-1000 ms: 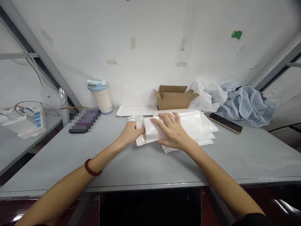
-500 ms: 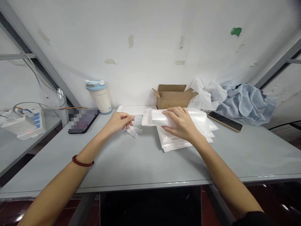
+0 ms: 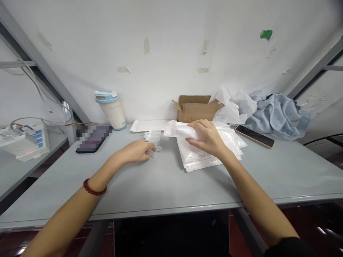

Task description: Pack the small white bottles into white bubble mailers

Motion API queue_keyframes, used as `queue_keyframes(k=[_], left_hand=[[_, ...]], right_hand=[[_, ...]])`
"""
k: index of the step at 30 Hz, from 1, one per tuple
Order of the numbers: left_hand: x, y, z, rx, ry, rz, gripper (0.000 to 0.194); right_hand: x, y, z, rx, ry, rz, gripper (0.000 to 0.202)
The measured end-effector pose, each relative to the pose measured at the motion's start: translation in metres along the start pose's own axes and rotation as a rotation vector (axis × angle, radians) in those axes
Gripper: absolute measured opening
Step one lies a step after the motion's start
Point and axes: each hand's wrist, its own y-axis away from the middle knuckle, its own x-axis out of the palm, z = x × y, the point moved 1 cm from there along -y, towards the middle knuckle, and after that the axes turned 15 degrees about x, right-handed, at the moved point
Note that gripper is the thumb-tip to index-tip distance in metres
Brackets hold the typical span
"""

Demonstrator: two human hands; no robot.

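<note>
My left hand (image 3: 138, 150) is low over the table, its thumb and fingers closed round the near end of a small translucent plastic piece (image 3: 151, 153). Several similar plastic pieces (image 3: 152, 137) with thin white loops lie in a row just beyond it. My right hand (image 3: 206, 137) grips a white bubble mailer (image 3: 178, 129), which is bent into a tube shape with its end pointing left. Beneath that hand is a stack of flat white bubble mailers (image 3: 199, 153), partly covered by it. What is inside the held mailer cannot be seen.
A long white packet (image 3: 148, 125) lies by the wall. Behind the mailers are an open cardboard box (image 3: 197, 111), a white plastic bag (image 3: 234, 105) and blue cloth (image 3: 278, 116). Phones lie left (image 3: 93, 139) and right (image 3: 254, 136). A cup (image 3: 111, 111) stands back left.
My left hand has come down and toward me, from above the plastic pieces to the nearest one. The mailer in my right hand has tilted, its open end turning slightly.
</note>
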Motion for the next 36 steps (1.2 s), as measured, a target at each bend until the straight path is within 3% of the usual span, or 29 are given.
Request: queue_keyframes(k=[3,6,14,17,19,25,30,33,36], left_hand=[[-0.001,-0.001,-0.004,0.049,-0.031,-0.035,0.033],[-0.009,0.0,-0.009,0.106,0.04,-0.157,0.023],[-0.027,0.005,-0.01,0.106,0.627,-0.849,0.02],[-0.023,0.002,-0.008,0.098,0.764,-1.003,0.023],[-0.018,-0.001,-0.009,0.065,0.78,-1.023,0.027],[0.001,-0.012,-0.024,-0.046,0.66,-0.898,0.04],[0.013,-0.015,-0.031,0.003,0.348,-0.958,0.029],[0.017,-0.015,-0.029,-0.033,0.294,-0.997,0.021],[0.019,-0.015,-0.026,-0.107,0.298,-0.96,0.018]], right_hand=[[0.001,0.0,-0.001,-0.003,-0.01,-0.01,0.033],[0.002,-0.001,-0.002,0.003,-0.017,-0.011,0.033],[0.002,0.0,-0.001,0.009,-0.039,-0.013,0.033],[0.003,-0.001,-0.001,0.008,-0.044,-0.014,0.033],[0.004,-0.001,0.0,0.003,-0.044,-0.007,0.034],[0.005,0.001,0.005,-0.011,-0.054,0.006,0.034],[0.009,0.003,0.007,-0.021,-0.038,0.028,0.031],[0.012,0.003,0.006,-0.028,-0.021,0.029,0.03],[0.013,0.003,0.006,-0.025,-0.02,0.026,0.029]])
